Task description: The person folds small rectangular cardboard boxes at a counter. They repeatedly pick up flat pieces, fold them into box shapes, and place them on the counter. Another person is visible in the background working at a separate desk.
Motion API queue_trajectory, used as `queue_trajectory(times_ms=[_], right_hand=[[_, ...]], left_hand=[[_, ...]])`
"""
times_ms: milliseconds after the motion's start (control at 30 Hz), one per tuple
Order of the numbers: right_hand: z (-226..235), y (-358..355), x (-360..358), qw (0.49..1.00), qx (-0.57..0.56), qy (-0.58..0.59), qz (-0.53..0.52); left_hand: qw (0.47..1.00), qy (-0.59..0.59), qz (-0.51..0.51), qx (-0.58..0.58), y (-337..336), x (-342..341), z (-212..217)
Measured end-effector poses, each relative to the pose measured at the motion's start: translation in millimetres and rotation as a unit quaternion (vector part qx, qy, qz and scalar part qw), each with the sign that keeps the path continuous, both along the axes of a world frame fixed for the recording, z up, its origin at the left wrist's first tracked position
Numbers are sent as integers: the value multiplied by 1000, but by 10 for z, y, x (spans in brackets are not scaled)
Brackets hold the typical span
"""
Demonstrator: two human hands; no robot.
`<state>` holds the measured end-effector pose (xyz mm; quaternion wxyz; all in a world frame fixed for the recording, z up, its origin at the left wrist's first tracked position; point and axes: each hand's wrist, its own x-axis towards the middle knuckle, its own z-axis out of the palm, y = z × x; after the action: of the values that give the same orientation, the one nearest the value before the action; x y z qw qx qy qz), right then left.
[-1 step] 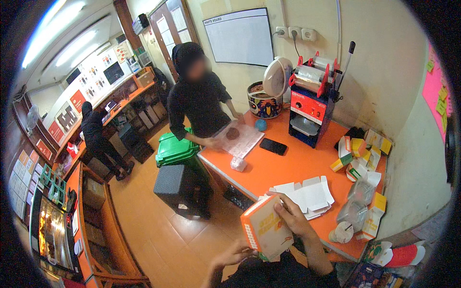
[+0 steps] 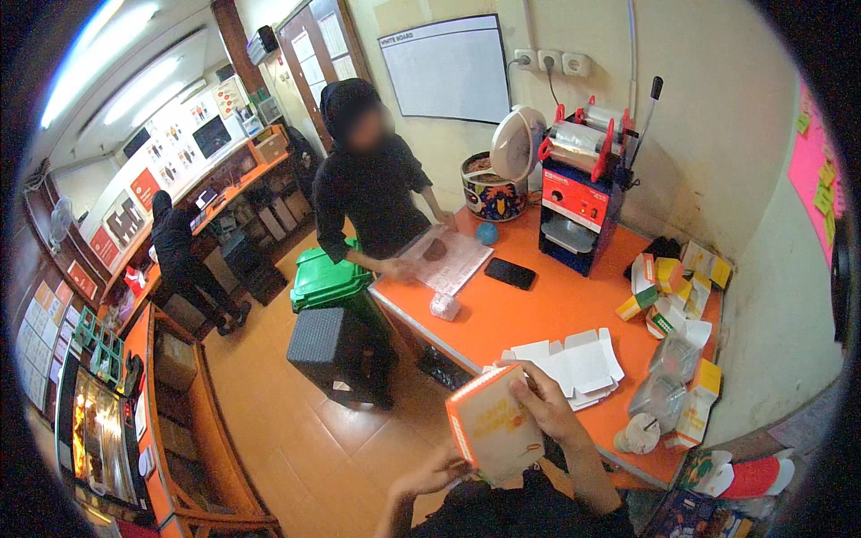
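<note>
The box (image 2: 491, 432), a small orange and white carton, is held up in front of the person's chest, off the edge of the orange table (image 2: 538, 314). The right hand (image 2: 544, 405) wraps around its upper right edge, fingers curled closed on the top and thumb on the near side; the forearm rises from the lower edge of the view, bent at the wrist toward the box. The left hand (image 2: 437, 472) sits at the box's lower left corner, fingers bent and touching its underside, though how firmly it grips cannot be told.

Just beyond the right hand lies one stack of flat white cartons (image 2: 574, 366) on the table. Further right of the grip stand two clear plastic bags (image 2: 668, 377), one white cup (image 2: 639, 435), and a loose heap of small yellow, orange and white boxes (image 2: 673, 282) near the wall; their number cannot be counted exactly.

Well beyond the grip are one black phone (image 2: 509, 273), one red and blue sealing machine (image 2: 583, 193), one patterned cooker (image 2: 493, 184) with its lid raised, and one small blue ball (image 2: 486, 233). Across the table one person in black (image 2: 369, 184) leans both hands on a sheet of paper (image 2: 448, 258). Left of the grip, on the floor, stand one green bin (image 2: 327, 278) and one dark stool (image 2: 334, 345). A second person (image 2: 179, 260) bends at the far counter.
</note>
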<state>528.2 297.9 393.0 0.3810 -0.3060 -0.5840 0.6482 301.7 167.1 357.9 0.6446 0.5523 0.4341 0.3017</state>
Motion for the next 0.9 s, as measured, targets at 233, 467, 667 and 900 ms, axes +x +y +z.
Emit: queue_trajectory(times_ms=[233, 467, 667, 900], right_hand=[[-45, -129, -278, 982, 146, -101, -62], [178, -190, -345, 958, 221, -147, -104], [59, -79, -276, 978, 142, -152, -10], [-26, -259, -389, 985, 113, -127, 14]], left_hand=[[945, -95, 247, 192, 252, 210, 94], [889, -18, 427, 165, 417, 356, 132], [898, -95, 414, 113, 458, 164, -167], [772, -179, 570, 216, 648, 72, -74]])
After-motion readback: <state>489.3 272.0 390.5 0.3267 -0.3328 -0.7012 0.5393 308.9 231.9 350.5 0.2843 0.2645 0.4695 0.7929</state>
